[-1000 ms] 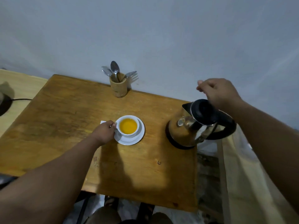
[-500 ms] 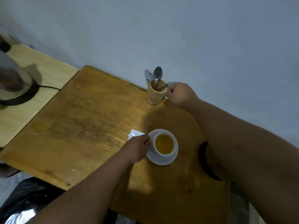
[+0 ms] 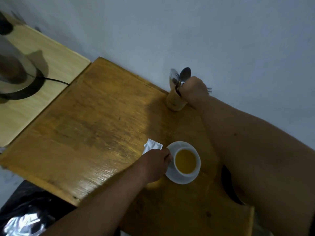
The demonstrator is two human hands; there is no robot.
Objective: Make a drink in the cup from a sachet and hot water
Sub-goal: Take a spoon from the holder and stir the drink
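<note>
Cup [image 3: 186, 163] full, on saucer [image 3: 172, 176], near right of table [image 3: 102, 125] | left hand [image 3: 154, 165] closed at cup side | right hand [image 3: 194, 91] clamped on spoon [image 3: 185, 75] in far holder [image 3: 175, 102] | fragile, spill-prone; best gripped by handle.

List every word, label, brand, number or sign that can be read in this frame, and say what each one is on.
None can be read.
White sachet beside the saucer: blank on the side that shows.
Cup: plain white, no mark.
Wooden utensil holder, spoons: no visible marking.
Metal appliance at far left: blurred, no label readable.
Shiny wrapper at bottom left: too dark and blurred to tell.
</note>
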